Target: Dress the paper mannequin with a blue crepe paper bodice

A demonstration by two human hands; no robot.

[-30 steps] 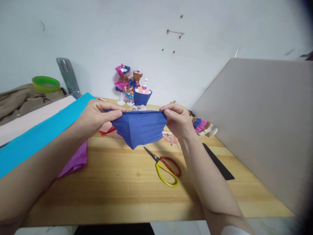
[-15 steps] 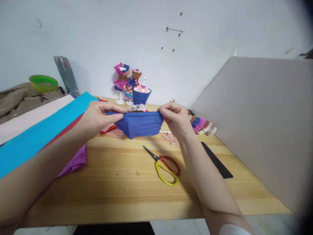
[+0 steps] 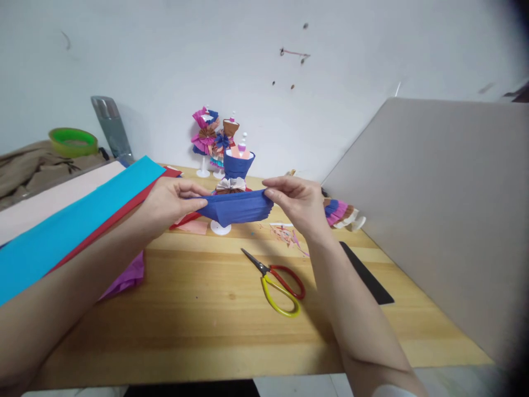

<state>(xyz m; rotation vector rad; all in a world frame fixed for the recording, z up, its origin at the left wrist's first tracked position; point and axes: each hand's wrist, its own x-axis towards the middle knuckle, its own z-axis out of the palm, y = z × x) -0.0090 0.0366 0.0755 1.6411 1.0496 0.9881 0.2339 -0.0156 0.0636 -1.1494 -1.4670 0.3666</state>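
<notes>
A strip of blue crepe paper (image 3: 239, 208), pleated along its lower part and folded over at the top edge, is stretched between my two hands above the table. My left hand (image 3: 171, 199) pinches its left end between thumb and fingers. At the other end my right hand (image 3: 295, 201) grips the top corner in the same way. Just behind the paper stands a small dress form (image 3: 238, 165) in a blue bodice with a pale bow at the waist; the paper hides part of its lower half.
Scissors (image 3: 273, 278) with red and yellow handles lie in front. Coloured paper sheets (image 3: 91, 209) are stacked at left, near a tape roll (image 3: 73, 143) and bottle (image 3: 111, 127). Two more dressed forms (image 3: 205, 132) stand behind. Paper scraps (image 3: 287, 234), a black strip (image 3: 366, 273) and a pale panel (image 3: 433, 209) are at right.
The blue paper has tilted and its lower edge has risen, so the dress form's bow and white base show more. Both hands keep hold of it; the right end now sits higher than the left.
</notes>
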